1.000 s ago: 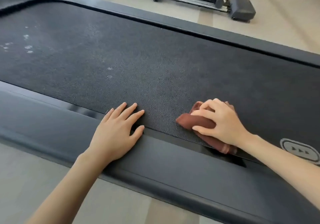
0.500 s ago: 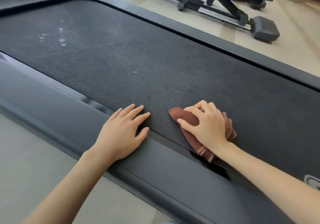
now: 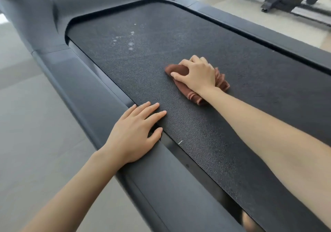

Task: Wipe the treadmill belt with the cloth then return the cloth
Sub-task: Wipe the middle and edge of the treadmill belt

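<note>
**Cloth at work mid-belt, pale specks left to reach**

The treadmill belt (image 3: 197,40), dark and pebbled, fills my view. Its grey side rail (image 3: 89,81) frames it, with pale floor (image 3: 26,106) beyond and another exercise machine (image 3: 279,0) at the far edge. My left hand (image 3: 132,133) lies flat with fingers spread straight, palm on the rail and fingertips on the belt's near margin, bracing me. My right hand (image 3: 197,74) is out on the middle of the belt, fingers curled over the bunched brown cloth (image 3: 222,81) and thumb against its front fold, pressing it down. I judge the cloth soft, light and floppy, likely to drag and roll on the rough surface. A hold on its gathered top, loose edges trailing by the wrist, should serve best. A cluster of white specks (image 3: 131,43) lies further up the belt, apart from the cloth, and looks not yet wiped
</note>
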The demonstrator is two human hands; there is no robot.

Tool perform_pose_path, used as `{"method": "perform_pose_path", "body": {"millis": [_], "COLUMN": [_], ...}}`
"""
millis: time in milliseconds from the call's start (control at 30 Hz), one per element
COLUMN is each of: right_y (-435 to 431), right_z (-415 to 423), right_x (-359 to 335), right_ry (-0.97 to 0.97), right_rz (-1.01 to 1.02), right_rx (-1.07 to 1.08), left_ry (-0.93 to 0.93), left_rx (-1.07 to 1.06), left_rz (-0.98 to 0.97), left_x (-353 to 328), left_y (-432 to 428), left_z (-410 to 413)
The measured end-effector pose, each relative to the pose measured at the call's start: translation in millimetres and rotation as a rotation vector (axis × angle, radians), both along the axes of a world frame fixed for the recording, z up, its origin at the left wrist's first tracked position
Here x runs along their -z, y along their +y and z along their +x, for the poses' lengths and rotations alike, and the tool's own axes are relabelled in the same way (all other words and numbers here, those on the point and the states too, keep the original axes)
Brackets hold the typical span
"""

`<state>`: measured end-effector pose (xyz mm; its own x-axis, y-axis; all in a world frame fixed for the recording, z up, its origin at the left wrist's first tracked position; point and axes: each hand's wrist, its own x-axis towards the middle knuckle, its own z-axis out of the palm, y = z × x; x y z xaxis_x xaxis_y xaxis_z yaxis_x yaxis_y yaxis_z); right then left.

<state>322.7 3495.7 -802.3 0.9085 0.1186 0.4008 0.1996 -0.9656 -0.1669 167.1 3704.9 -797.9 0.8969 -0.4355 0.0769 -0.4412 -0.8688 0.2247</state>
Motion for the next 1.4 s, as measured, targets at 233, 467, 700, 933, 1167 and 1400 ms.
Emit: {"method": "perform_pose_path", "body": {"millis": [233,467,700,933,1167,1400], "right_y": [4,-59,-33,59,70,-12], "right_z": [3,-182,-158,-22,-54,-218], "right_x": [-8,-10,-10,-13,-13,-18], "right_ry": [0.044,0.013,-0.007,0.071,0.021,0.127], "right_rz": [-0.010,0.052,0.018,-0.063,0.026,0.022], "right_rx": [-0.126,-0.448,-0.411,-0.116,-0.097,0.003], "left_ry": [0.007,0.054,0.048,0.067,0.081,0.064], "left_rx": [-0.121,-0.136,-0.043,-0.084,0.091,0.124], "left_rz": [-0.013,0.036,0.039,-0.049,-0.026,-0.052], "left_x": [-5,-13,-12,-9,-5,-1], "left_y": [0,6,37,63,85,85], "left_z": [-1,-1,42,124,144,146]}}
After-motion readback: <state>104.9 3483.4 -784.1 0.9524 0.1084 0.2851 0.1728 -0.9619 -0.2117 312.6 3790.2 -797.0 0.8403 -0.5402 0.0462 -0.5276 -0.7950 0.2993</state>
